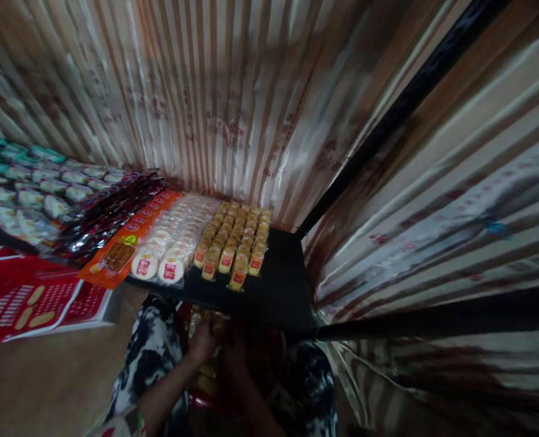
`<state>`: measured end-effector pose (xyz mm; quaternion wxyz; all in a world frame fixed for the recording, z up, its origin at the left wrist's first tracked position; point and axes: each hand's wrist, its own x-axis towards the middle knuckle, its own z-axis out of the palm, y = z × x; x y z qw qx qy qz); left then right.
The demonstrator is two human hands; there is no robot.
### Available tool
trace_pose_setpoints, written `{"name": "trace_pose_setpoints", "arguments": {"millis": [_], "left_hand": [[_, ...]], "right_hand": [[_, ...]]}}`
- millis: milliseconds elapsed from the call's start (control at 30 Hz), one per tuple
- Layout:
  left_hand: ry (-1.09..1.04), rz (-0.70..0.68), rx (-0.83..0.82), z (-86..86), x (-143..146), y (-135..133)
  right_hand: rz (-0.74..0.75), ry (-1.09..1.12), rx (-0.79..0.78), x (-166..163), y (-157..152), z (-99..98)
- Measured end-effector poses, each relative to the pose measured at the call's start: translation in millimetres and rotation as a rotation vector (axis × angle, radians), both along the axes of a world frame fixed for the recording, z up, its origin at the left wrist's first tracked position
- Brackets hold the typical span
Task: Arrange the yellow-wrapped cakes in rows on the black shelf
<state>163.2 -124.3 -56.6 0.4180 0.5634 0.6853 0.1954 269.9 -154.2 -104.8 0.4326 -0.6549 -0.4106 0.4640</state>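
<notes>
Both my hands are low in the picture, under the front edge of a black shelf (278, 285). My left hand (204, 341) and my right hand (236, 355) reach into a red container (208, 397) on my lap that holds small yellow packets (207, 370). The fingers are dark and smeared, so I cannot tell what they grip. On the shelf lie rows of small yellow packets with red labels (235, 240), beside rows of round white wrapped cakes (172, 243).
Orange packs (128, 240), dark red packs (110, 212) and green-white packs (23, 194) lie further left on the shelf. A red printed carton (33, 297) stands at lower left. Striped curtain cloth (233, 91) hangs behind and to the right. A black bar (433, 315) runs rightwards.
</notes>
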Motion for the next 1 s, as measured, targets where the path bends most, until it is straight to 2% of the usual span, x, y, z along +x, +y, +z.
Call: {"name": "trace_pose_setpoints", "arguments": {"millis": [200, 333, 433, 600, 700, 867, 1000], "left_hand": [[-0.01, -0.003, 0.048, 10.1, -3.5, -22.5], [-0.026, -0.024, 0.073, 33.2, 0.5, -29.6], [-0.103, -0.032, 0.137, 53.6, 7.4, -30.1], [-0.179, -0.002, 0.242, 79.3, 22.1, -26.2], [-0.224, 0.02, 0.278, 91.6, 31.8, -24.5], [-0.292, 0.023, 0.407, 111.0, 49.9, -20.9], [-0.332, 0.045, 0.513, 118.5, 63.4, -12.4]], "right_hand": [[-0.026, -0.001, -0.053, 4.1, -27.1, 17.7], [-0.005, -0.023, 0.014, 10.6, -36.3, 34.0], [0.002, -0.049, 0.097, 17.5, -36.1, 54.4], [0.016, -0.078, 0.153, 29.5, -29.3, 94.8], [0.017, -0.045, 0.193, 36.8, -22.1, 112.1], [-0.005, 0.001, 0.248, 51.0, -0.7, 122.2], [-0.059, -0.03, 0.301, 62.5, 22.7, 127.0]]}}
